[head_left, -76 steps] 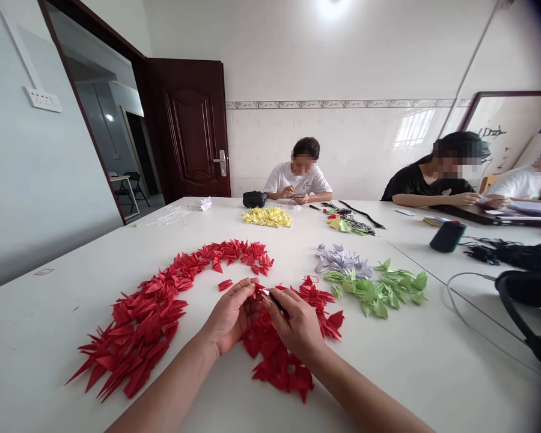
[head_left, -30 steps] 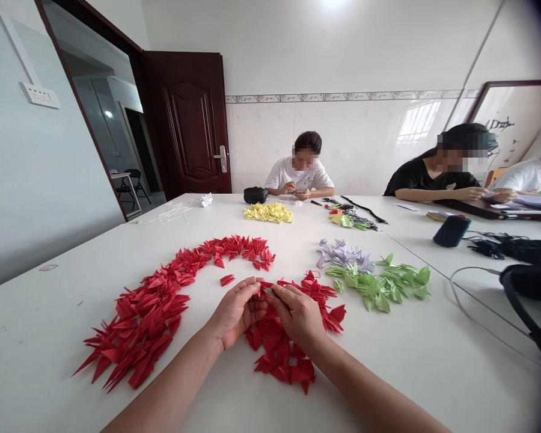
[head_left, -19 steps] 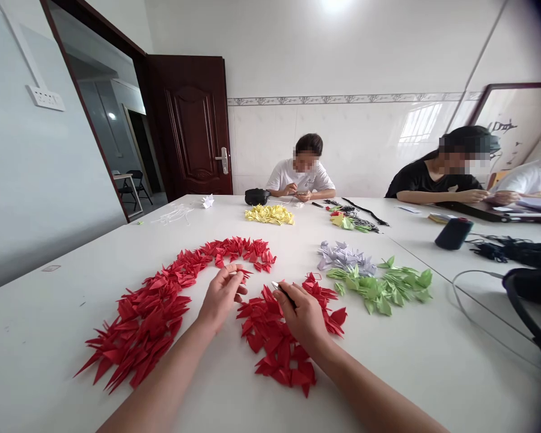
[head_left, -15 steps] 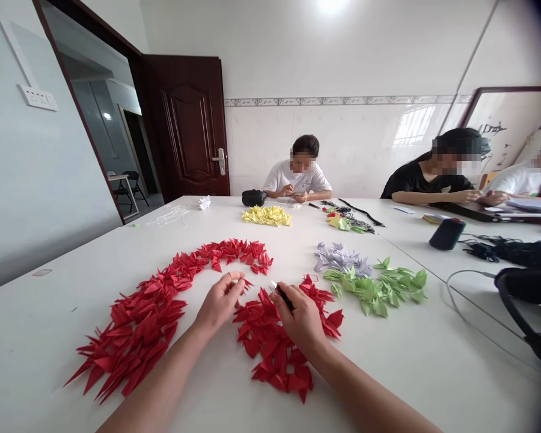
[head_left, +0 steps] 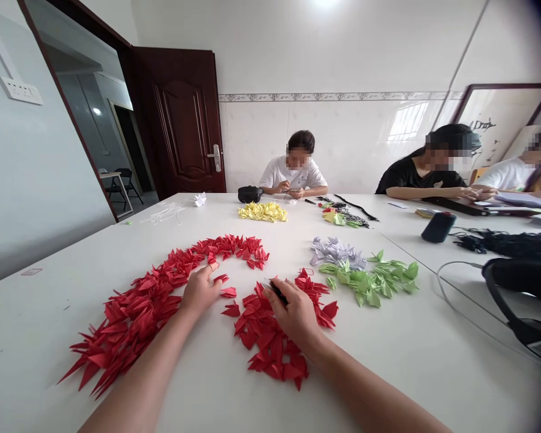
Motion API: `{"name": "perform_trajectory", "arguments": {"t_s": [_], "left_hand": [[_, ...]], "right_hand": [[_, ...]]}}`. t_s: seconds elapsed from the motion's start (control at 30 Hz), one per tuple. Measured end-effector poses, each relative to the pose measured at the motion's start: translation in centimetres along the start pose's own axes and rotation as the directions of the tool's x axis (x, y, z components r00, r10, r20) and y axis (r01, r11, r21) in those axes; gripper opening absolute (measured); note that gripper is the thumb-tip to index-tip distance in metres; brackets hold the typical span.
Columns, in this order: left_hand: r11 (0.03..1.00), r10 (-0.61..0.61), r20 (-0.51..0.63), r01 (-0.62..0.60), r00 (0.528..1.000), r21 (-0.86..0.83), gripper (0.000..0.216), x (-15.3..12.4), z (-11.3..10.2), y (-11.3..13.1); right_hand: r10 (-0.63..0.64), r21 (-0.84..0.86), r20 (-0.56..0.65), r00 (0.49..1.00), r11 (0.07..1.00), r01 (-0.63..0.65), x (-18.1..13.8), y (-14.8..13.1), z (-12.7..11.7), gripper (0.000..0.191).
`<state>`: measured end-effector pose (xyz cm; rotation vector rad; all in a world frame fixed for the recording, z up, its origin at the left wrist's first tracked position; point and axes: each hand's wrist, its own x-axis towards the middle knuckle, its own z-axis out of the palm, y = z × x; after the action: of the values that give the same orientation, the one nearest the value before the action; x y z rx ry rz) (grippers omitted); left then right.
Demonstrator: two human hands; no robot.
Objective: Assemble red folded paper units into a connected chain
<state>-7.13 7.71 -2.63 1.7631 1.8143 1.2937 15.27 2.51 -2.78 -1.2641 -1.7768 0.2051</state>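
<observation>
My left hand (head_left: 201,293) is at the inner edge of a long curved pile of red folded-paper cranes (head_left: 137,319). Its thumb and index finger are apart, with a red paper crane (head_left: 220,278) right by the fingertips. Another red paper crane (head_left: 228,293) lies just beside them. My right hand (head_left: 299,311) is closed around a black tool (head_left: 278,292) with a pale, pointed tip; its kind I cannot make out. Below that hand spreads a second heap of red paper cranes (head_left: 270,349), partly hidden by it.
Lilac paper pieces (head_left: 336,252) and green ones (head_left: 374,282) lie to the right, yellow ones (head_left: 262,211) farther back. A thread spool (head_left: 438,227) and headset (head_left: 514,300) are at the right. Several people sit across the white table (head_left: 433,361); one person (head_left: 293,174) faces me.
My left hand has moved left, away from the right heap, and its fingers have spread. Red cranes beside it now show. My right hand still holds the black tool; the view has shifted slightly.
</observation>
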Motion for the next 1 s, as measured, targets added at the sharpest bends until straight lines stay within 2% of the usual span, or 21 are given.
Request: {"name": "perform_trajectory", "arguments": {"t_s": [0.13, 0.23, 0.33, 0.4, 0.47, 0.6, 0.87, 1.0], "left_hand": [[1.0, 0.005, 0.06, -0.003, 0.998, -0.028, 0.035, 0.1, 0.4, -0.4], [0.999, 0.009, 0.047, -0.007, 0.999, -0.05, 0.034, 0.0, 0.3, 0.0], [0.974, 0.049, 0.015, -0.044, 0.999, -0.222, 0.038, -0.6, 0.3, 1.5], [0.925, 0.078, 0.043, -0.056, 0.996, -0.377, 0.041, -1.4, 0.4, 3.0], [0.88, 0.086, 0.133, -0.013, 0.987, -0.474, 0.045, -2.4, 0.6, 4.6], [0.782, 0.065, 0.319, 0.15, 0.945, -0.604, 0.047, -4.5, 1.1, 7.3], [0.659, 0.064, 0.408, 0.269, 0.911, -0.702, 0.033, -5.3, 1.3, 8.1], [0.645, 0.066, 0.452, 0.308, 0.889, -0.699, 0.029, -5.2, 1.2, 7.9]], "right_hand": [[-0.014, -0.011, 0.004, 1.0, 1.0, 0.014, 0.0, -0.1, -0.1, 0.026], [-0.004, -0.032, 0.018, 1.0, 0.999, 0.005, 0.0, -0.2, -0.2, 0.026], [-0.006, -0.054, 0.023, 1.0, 0.999, 0.008, 0.0, -0.3, -0.3, 0.026], [-0.024, -0.057, 0.022, 0.999, 0.998, 0.025, -0.1, -0.4, -0.4, 0.026], [-0.045, -0.049, 0.027, 0.999, 0.998, 0.047, -0.2, -0.5, -0.4, 0.026], [-0.082, -0.024, 0.036, 0.996, 0.996, 0.083, -0.4, -0.8, -0.3, 0.027], [-0.074, 0.004, 0.019, 0.997, 0.997, 0.074, -0.3, -0.8, -0.2, 0.027], [-0.062, -0.016, 0.024, 0.998, 0.998, 0.062, -0.3, -0.9, -0.3, 0.027]]}}
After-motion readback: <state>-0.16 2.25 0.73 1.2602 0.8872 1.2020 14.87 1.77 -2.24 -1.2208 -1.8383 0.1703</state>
